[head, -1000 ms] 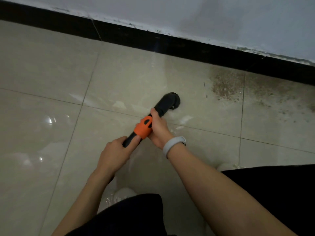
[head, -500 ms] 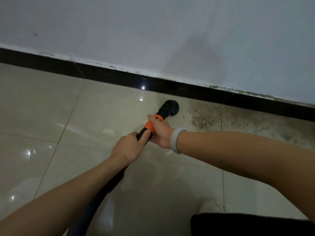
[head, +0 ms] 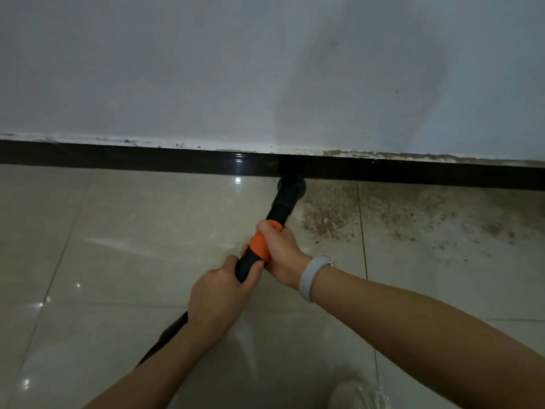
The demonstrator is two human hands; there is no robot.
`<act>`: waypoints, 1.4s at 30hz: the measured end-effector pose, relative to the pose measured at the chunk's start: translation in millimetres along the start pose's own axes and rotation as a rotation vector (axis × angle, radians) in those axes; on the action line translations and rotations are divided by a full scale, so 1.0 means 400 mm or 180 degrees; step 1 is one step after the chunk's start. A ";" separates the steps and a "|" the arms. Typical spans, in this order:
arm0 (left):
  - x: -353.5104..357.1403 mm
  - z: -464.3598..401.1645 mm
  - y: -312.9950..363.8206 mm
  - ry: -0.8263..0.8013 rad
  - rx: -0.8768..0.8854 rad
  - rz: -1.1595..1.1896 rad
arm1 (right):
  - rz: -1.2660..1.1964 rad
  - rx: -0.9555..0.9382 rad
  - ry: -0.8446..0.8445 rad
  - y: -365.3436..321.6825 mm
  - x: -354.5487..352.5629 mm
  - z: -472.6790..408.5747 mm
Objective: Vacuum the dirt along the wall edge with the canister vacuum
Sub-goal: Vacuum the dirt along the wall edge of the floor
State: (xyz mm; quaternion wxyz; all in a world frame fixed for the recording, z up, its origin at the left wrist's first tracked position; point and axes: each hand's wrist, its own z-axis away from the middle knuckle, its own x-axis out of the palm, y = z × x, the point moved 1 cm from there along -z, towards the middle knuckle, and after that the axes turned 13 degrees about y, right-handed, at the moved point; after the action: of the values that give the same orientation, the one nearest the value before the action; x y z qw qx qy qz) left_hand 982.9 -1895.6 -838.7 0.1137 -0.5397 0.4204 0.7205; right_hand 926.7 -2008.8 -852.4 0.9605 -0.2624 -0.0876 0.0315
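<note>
The black vacuum nozzle point(head: 290, 187) sits on the beige floor tiles, its round brush head against the black skirting board point(head: 147, 159). An orange collar point(head: 259, 246) wraps the wand behind it. My right hand point(head: 281, 252) grips the wand at the orange collar. My left hand point(head: 218, 299) grips the black wand just behind, where the hose point(head: 165, 338) runs back under my forearm. Brown dirt point(head: 333, 214) lies scattered on the floor right of the nozzle, spreading along the wall edge to the far right.
A pale wall point(head: 206, 69) rises above the skirting board. Glossy tiles point(head: 118, 231) to the left of the nozzle show no dirt. The toe of my light shoe point(head: 358, 394) shows at the bottom right. A grey band point(head: 312, 276) is on my right wrist.
The nozzle has moved forward across the tile to the skirting board, beside the dirt patch. My arms have stretched out and the view has tilted up to the wall.
</note>
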 end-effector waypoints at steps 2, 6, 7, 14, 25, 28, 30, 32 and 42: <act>0.018 -0.004 0.016 -0.0024 0.0076 -0.0044 | -0.0058 -0.0094 0.0137 -0.003 -0.023 -0.008; 0.055 -0.007 0.051 -0.0045 0.0216 -0.0049 | -0.0275 -0.0195 0.0426 -0.021 -0.066 -0.020; 0.063 -0.007 0.059 -0.0027 0.0269 -0.0044 | -0.0294 -0.0214 0.0464 -0.027 -0.077 -0.022; 0.109 -0.019 0.128 -0.0042 0.0651 -0.0054 | -0.0509 -0.0260 0.0652 -0.074 -0.154 -0.025; 0.132 -0.036 0.207 -0.0170 0.0954 -0.0148 | -0.0623 -0.0337 0.0792 -0.117 -0.228 -0.036; 0.111 -0.038 0.186 -0.0115 0.0907 -0.0182 | -0.0656 -0.0301 0.0730 -0.105 -0.200 -0.034; 0.094 -0.031 0.161 -0.0100 0.0806 -0.0234 | -0.0627 -0.0237 0.0610 -0.087 -0.172 -0.029; 0.071 -0.017 0.124 -0.0080 0.0664 -0.0228 | -0.0558 -0.0185 0.0458 -0.063 -0.137 -0.021; -0.039 0.023 -0.060 0.0247 -0.0112 -0.0030 | 0.0024 -0.0010 -0.0068 0.045 0.075 0.013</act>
State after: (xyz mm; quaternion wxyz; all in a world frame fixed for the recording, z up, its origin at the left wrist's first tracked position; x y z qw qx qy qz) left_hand 997.5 -1869.5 -836.0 0.0912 -0.5711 0.4092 0.7058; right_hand 955.0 -1987.5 -852.6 0.9589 -0.2639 -0.0970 0.0379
